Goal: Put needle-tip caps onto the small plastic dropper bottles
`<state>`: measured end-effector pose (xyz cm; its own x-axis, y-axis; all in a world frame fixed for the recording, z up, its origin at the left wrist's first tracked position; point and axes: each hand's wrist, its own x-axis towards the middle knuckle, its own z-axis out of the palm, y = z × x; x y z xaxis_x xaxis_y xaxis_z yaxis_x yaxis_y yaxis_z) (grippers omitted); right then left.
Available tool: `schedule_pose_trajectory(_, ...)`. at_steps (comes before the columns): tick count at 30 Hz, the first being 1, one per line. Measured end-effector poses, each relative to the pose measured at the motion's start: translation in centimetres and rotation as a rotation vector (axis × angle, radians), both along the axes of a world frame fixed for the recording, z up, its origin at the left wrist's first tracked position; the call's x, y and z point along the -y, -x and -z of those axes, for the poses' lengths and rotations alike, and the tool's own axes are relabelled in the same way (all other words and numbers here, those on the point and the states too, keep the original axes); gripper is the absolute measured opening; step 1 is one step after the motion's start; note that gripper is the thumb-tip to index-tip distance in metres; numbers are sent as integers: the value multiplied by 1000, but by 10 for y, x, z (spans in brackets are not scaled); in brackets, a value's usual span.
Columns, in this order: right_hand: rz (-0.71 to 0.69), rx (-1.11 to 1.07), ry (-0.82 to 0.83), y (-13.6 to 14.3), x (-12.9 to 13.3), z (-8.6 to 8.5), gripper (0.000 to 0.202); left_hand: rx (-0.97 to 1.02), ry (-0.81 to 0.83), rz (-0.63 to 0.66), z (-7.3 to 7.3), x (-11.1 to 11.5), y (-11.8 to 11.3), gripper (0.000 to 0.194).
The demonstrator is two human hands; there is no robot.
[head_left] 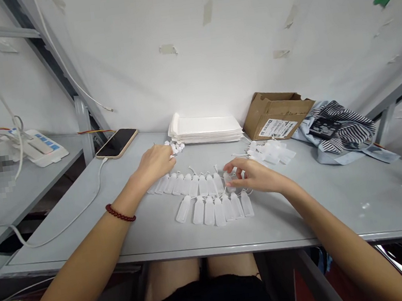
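My left hand (155,163) reaches over the table to a small pile of white round pieces (177,147). Its fingers are bent and drawn together; the tips are partly hidden, so what they grip cannot be made out. My right hand (253,173) hovers at the right end of the upper row of small translucent white plastic bottles (202,185), thumb and fingers apart around the last bottle there. A second, shorter row of bottles (219,211) lies nearer the front edge. Thin white tails or strips stick out around the bottle tops.
Behind the bottles lies a stack of white cards or envelopes (207,129). An open cardboard box (275,114) stands beside it, with more white plastic pieces (272,152) in front. Striped cloth (345,128) lies right; a phone (117,143) with a white cable lies left.
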<state>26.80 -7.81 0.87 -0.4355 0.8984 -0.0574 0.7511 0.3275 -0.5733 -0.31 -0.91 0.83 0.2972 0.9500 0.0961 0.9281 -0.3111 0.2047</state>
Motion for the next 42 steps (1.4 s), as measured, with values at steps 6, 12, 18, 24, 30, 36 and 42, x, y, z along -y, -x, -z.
schedule_pose_trajectory(6, -64, 19, 83, -4, 0, -2, 48, 28, -45, 0, 3, 1, -3, 21)
schedule_pose_trajectory(12, -62, 38, 60, -4, -4, 3, 48, 111, -69, 2, 6, -1, -6, 21)
schedule_pose_trajectory(18, -28, 79, -53, -1, -6, 13, 38, 257, -62, 42, 7, 1, -13, 21)
schedule_pose_trajectory(24, -6, 48, -162, 2, -8, 15, 27, 465, 4, 69, 4, 10, -24, 17)
schedule_pose_trajectory(30, 79, -84, -267, 5, -6, 6, 20, 734, 181, 133, 2, 20, -36, 20)
schedule_pose_trajectory(36, 173, -292, -220, 10, 2, -1, 26, 982, 435, 190, 0, 32, -46, 30)
schedule_pose_trajectory(42, 195, -494, -90, 18, 9, -3, 28, 1217, 553, 182, 4, 42, -58, 30)
